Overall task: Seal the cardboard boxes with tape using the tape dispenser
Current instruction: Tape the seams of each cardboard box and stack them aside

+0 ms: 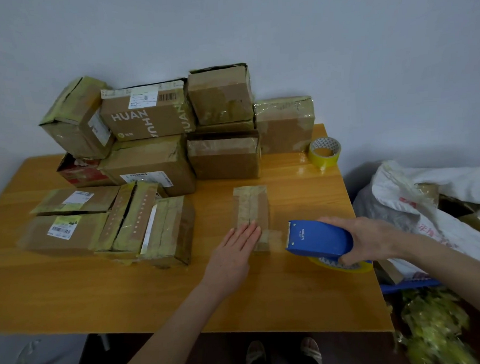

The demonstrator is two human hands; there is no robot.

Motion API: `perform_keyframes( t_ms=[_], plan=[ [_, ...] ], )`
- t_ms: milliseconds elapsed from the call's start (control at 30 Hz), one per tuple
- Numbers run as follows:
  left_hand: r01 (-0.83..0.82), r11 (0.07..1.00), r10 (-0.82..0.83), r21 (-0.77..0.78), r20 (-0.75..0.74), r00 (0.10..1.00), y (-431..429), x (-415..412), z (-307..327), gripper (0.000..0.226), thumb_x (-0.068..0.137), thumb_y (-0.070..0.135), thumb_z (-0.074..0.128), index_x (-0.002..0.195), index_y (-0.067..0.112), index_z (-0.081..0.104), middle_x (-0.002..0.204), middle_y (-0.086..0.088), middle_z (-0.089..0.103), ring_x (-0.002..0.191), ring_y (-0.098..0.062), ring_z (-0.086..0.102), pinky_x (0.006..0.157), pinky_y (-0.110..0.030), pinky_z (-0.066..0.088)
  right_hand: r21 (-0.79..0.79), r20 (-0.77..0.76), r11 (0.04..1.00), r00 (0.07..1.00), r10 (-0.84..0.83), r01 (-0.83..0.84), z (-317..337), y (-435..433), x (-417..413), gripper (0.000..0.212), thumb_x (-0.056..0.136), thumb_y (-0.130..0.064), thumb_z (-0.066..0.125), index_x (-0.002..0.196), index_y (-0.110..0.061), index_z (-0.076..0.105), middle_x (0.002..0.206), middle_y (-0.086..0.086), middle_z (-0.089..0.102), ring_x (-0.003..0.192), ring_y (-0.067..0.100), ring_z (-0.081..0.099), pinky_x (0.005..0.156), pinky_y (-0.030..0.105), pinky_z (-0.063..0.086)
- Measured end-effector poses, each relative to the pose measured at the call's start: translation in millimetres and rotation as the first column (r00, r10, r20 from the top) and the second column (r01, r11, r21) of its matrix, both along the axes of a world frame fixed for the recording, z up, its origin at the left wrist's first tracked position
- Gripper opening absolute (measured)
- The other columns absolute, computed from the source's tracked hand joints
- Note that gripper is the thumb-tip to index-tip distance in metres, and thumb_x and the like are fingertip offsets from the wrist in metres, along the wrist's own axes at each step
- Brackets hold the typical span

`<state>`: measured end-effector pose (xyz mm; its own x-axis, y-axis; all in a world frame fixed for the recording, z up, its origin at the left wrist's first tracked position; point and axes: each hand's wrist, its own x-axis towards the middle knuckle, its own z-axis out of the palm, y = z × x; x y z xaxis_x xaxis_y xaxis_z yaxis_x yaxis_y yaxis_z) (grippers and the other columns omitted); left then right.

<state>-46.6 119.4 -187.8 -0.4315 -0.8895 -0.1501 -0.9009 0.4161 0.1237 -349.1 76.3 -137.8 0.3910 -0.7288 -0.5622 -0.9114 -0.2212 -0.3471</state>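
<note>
A small flat cardboard box lies near the middle of the wooden table, its top covered in tape. My left hand rests flat, fingers together, with the fingertips on the box's near end. My right hand grips a blue tape dispenser just right of the box, its front edge facing the box. A strip of clear tape runs from the dispenser to the box's near right side. A yellow tape roll sits under the dispenser.
Taped cardboard boxes are stacked along the wall and at the left of the table. A spare yellow tape roll stands at the back right. White bags and crumpled tape lie off the table's right edge.
</note>
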Motion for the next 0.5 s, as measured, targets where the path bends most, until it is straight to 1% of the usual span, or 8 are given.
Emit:
perform_keyframes(
  t_ms=[67,167,233,300,333,400,500],
  plan=[
    [0.000,1.000,0.000,0.003,0.006,1.000,0,0,0,0.075,0.097,0.009,0.039,0.150,0.023,-0.012,0.152,0.008,-0.023,0.139,-0.006,-0.024,0.110,-0.025,-0.021,0.003,-0.086,0.999,0.995,0.051,-0.051,3,-6,10,0.086,0.078,-0.040,0.068,0.145,-0.050,0.016,0.096,-0.015,0.056,0.084,0.009,0.056,0.071,0.027,0.049],
    [-0.003,1.000,0.003,0.003,-0.022,1.000,0,0,0,0.077,0.096,0.008,0.042,0.146,0.025,-0.014,0.151,0.009,-0.023,0.137,-0.006,-0.025,0.107,-0.024,-0.026,0.043,-0.137,0.993,0.984,0.117,-0.112,4,-14,36,0.079,0.079,-0.040,0.066,0.143,-0.048,0.021,0.083,-0.016,0.050,0.083,0.013,0.053,0.063,0.027,0.045],
    [-0.001,1.000,0.001,0.008,-0.023,1.000,0,0,1,0.077,0.097,0.009,0.042,0.145,0.025,-0.016,0.151,0.008,-0.024,0.138,-0.007,-0.026,0.107,-0.025,-0.025,0.062,-0.154,0.990,0.979,0.138,-0.129,5,-18,47,0.079,0.079,-0.042,0.067,0.144,-0.046,0.022,0.089,-0.014,0.049,0.087,0.015,0.050,0.066,0.028,0.043],
    [0.002,1.000,-0.002,0.011,0.000,1.000,0,-2,1,0.077,0.098,0.011,0.041,0.145,0.024,-0.018,0.151,0.008,-0.026,0.138,-0.007,-0.026,0.110,-0.026,-0.023,0.073,-0.168,0.988,0.975,0.148,-0.137,4,-23,51,0.081,0.079,-0.045,0.068,0.145,-0.045,0.021,0.097,-0.012,0.048,0.091,0.016,0.049,0.072,0.031,0.046],
    [0.001,1.000,-0.001,0.006,0.006,1.000,0,-2,1,0.077,0.098,0.012,0.041,0.145,0.024,-0.019,0.151,0.007,-0.026,0.139,-0.008,-0.026,0.111,-0.026,-0.021,0.072,-0.173,0.986,0.972,0.161,-0.150,5,-24,53,0.082,0.079,-0.046,0.068,0.146,-0.045,0.020,0.098,-0.012,0.048,0.092,0.016,0.050,0.075,0.032,0.048],
    [0.005,1.000,-0.005,-0.006,0.009,1.000,0,-2,-1,0.077,0.098,0.014,0.041,0.147,0.022,-0.017,0.152,0.006,-0.024,0.139,-0.008,-0.025,0.113,-0.027,-0.020,0.058,-0.170,0.983,0.969,0.181,-0.174,6,-29,56,0.081,0.078,-0.046,0.068,0.145,-0.044,0.023,0.092,-0.015,0.048,0.091,0.015,0.051,0.074,0.032,0.048],
    [0.015,1.000,-0.015,-0.003,0.013,1.000,1,0,-3,0.077,0.097,0.013,0.042,0.150,0.021,-0.013,0.153,0.006,-0.024,0.140,-0.008,-0.025,0.113,-0.028,-0.020,0.088,-0.160,0.978,0.966,0.201,-0.189,8,-37,61,0.074,0.076,-0.043,0.069,0.139,-0.043,0.032,0.086,-0.017,0.046,0.084,0.014,0.050,0.067,0.030,0.044]
  ],
)
